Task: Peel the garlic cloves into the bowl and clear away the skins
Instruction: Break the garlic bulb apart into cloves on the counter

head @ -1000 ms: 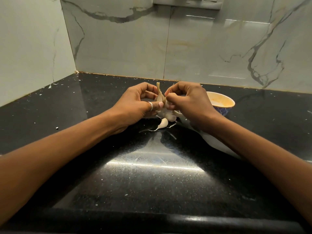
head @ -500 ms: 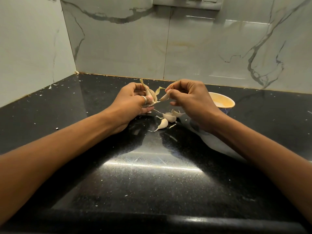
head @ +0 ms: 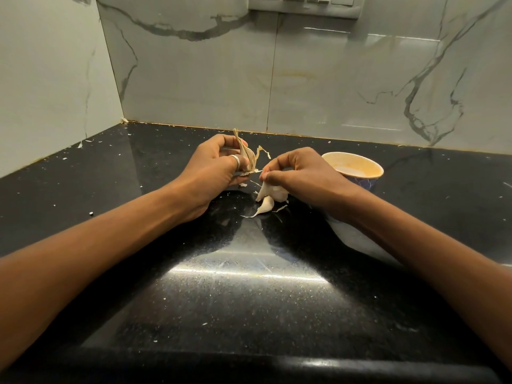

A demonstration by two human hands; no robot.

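My left hand (head: 219,167), a ring on one finger, grips the dry stalk and papery skins of a garlic head (head: 247,156) above the black counter. My right hand (head: 299,173) is lower, just right of it, and pinches a pale garlic clove (head: 266,189) at its tip over the counter. A loose clove (head: 265,207) lies on the counter below my right hand, beside thin skin scraps (head: 280,208). The bowl (head: 353,169), cream inside with a blue patterned outside, stands right behind my right hand.
The black counter (head: 243,295) runs into a corner of marble-look wall tiles at the back and left. Small white skin flecks (head: 90,213) are scattered over it. A switch plate (head: 304,4) is on the back wall. The counter's front edge is near me.
My hands pulled apart: the left hand kept the stalk and skins, and the right hand came away with a clove and dropped toward the counter by the loose cloves.
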